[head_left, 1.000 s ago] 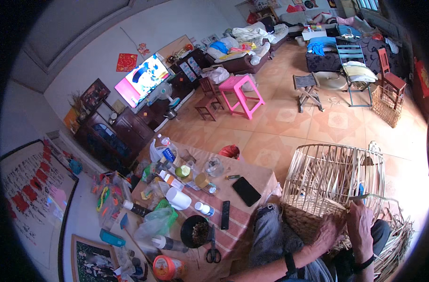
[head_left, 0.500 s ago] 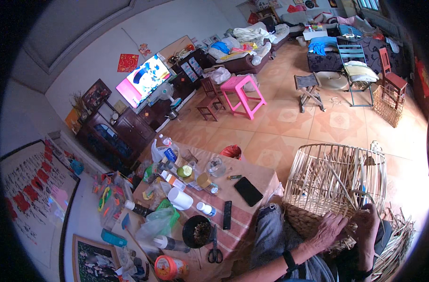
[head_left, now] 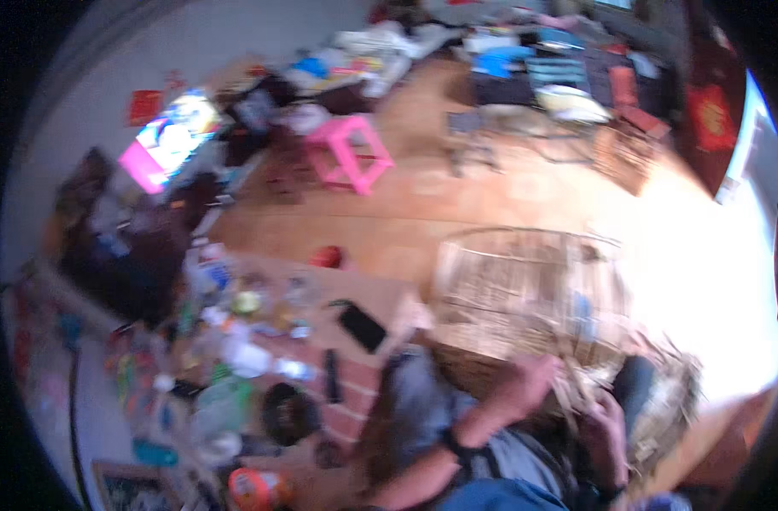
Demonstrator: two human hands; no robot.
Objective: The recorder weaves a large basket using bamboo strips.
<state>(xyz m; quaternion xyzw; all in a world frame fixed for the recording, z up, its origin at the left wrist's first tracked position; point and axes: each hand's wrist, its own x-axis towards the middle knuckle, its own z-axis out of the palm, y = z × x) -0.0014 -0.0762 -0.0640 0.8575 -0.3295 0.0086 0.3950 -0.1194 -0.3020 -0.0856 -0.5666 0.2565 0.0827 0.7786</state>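
A half-woven straw basket [head_left: 466, 370], with a braided lower band and tall open ribs, rests by my lap. My left hand [head_left: 525, 390] is at its near side, fingers curled closed; motion blur hides what they hold. Lower and to the right, my right hand [head_left: 604, 430] is closed on a pale straw strand [head_left: 568, 404] that runs between the two hands. Loose straw lies inside the basket behind the ribs. The whole picture is smeared, so fine detail of the weave is lost.
On the left, a cluttered table [head_left: 355, 387] bears a black phone [head_left: 361, 327], a remote control [head_left: 333, 376], a dark bowl [head_left: 288, 415], bottles and an orange-red tub [head_left: 254, 489]. Loose straw [head_left: 679, 387] lies right of my knee. A pink stool [head_left: 348, 153] stands farther off.
The view has swung to the right, so the room has shifted left and blurred. My right hand has dropped lower, away from the basket's ribs; my left stays close to the basket.
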